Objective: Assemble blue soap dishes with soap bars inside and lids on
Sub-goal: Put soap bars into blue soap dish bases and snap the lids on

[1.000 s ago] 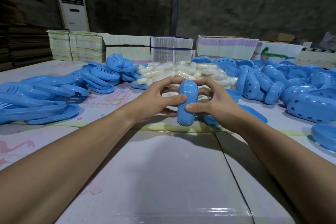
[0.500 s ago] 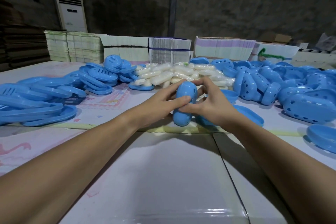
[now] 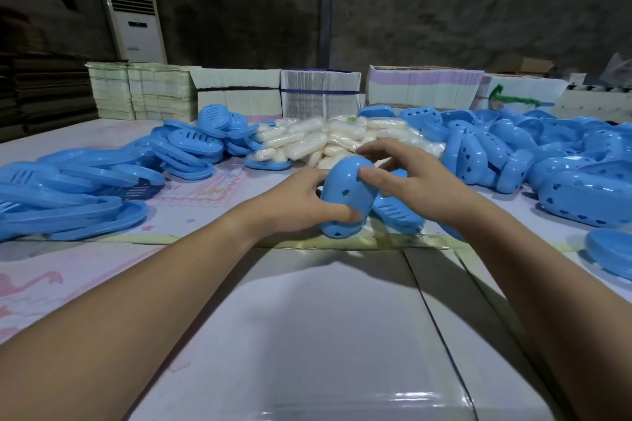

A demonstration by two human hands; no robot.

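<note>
A closed blue soap dish (image 3: 343,190) with small heart-shaped holes stands tilted on its end at the middle of the table. My left hand (image 3: 294,202) grips it from the left, thumb across its front. From the right, my right hand (image 3: 420,188) touches its upper side with the thumb, fingers stretched out and blurred above it. Another blue slotted piece (image 3: 393,212) lies just under my right hand. Behind the dish lies a heap of wrapped white soap bars (image 3: 328,140).
Flat blue lids (image 3: 68,188) and slotted trays (image 3: 195,140) are piled on the left. Holed blue dish shells (image 3: 513,147) fill the right, with one lid (image 3: 612,249) near the right edge. Bundled flat cartons (image 3: 239,92) line the table's far side.
The dish has tipped from upright to leaning left, its holed side now showing. My right hand's fingers have lifted off and spread; the left hand keeps its grip.
</note>
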